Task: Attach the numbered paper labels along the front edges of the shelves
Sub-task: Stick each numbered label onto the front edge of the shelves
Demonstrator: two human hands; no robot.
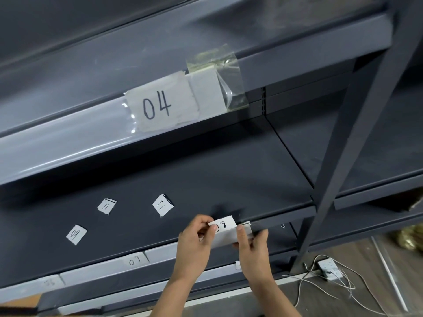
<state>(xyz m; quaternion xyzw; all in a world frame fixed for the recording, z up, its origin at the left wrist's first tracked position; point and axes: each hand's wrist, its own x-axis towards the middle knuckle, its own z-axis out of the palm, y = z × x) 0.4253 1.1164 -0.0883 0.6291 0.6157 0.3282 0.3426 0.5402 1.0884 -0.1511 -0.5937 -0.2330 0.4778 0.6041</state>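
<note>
Grey steel shelving across frame; floor (366,259) with power strip (328,269) at lower right. Lower centre: label 08 (225,229) at front edge of middle shelf (229,175), held between both hands. Left hand (194,243): thumb and forefinger pinching left end of label, other fingers curled. Right hand (254,245): thumb and fingers pinching lower right side. Loose on same shelf, left of hands: label 11 (107,206), label 12 (162,205), label 09 (76,234). Label 04 (160,106) taped on upper shelf edge, centre. Label 07 (135,261) on lower edge, lower left.
</note>
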